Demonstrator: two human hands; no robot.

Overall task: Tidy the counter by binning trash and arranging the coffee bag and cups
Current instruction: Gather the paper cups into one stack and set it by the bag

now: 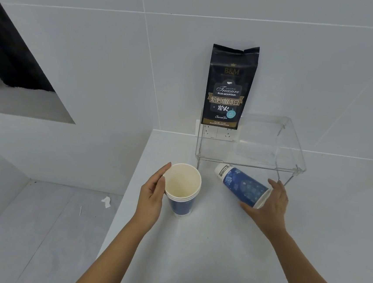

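Head view: you are gathering the cups while the coffee bag (pixel 229 86) is already standing on the clear shelf (pixel 294 147).

Your left hand (pixel 152 197) is gripping the upright cup stack (pixel 182 191) to steady it; your right hand (pixel 268 204) is grasping the tipped cup (pixel 241 184) by its rim end, likely for nesting into the stack just left of it.

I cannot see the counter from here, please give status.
Left hand steadies upright stack of blue paper cups. Right hand grips tilted blue paper cup. Black coffee bag on clear acrylic shelf. Nothing blocking.
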